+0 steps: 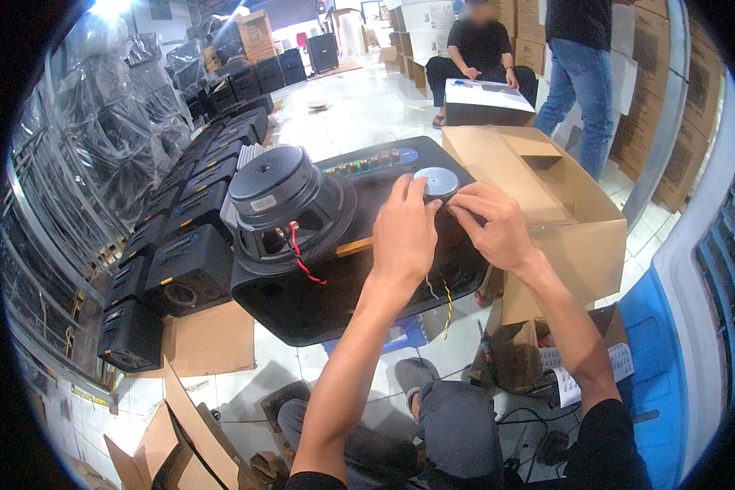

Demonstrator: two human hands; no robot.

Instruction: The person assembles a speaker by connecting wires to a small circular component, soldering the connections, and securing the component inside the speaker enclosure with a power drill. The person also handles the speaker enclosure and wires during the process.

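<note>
A small round speaker driver (pixel 438 181) with a silvery magnet back is above a black speaker cabinet (pixel 359 294). My left hand (pixel 405 233) grips its left edge between thumb and fingers. At the driver's right edge, my right hand (pixel 492 222) is closed in a pinch; what lies between its fingertips is hidden. Thin wires, one yellow (pixel 447 309) and one pale, hang below the hands. To the left, a large woofer (pixel 273 196) rests magnet up on the cabinet, with a red wire (pixel 302 260) at its terminal.
An open cardboard box (pixel 567 253) stands right of the cabinet. Black speaker cabinets (pixel 189 265) line the left side. A blue plastic surface (pixel 649 367) is at the right. Further off, one person (pixel 480 49) sits behind a box and another (pixel 581 73) stands.
</note>
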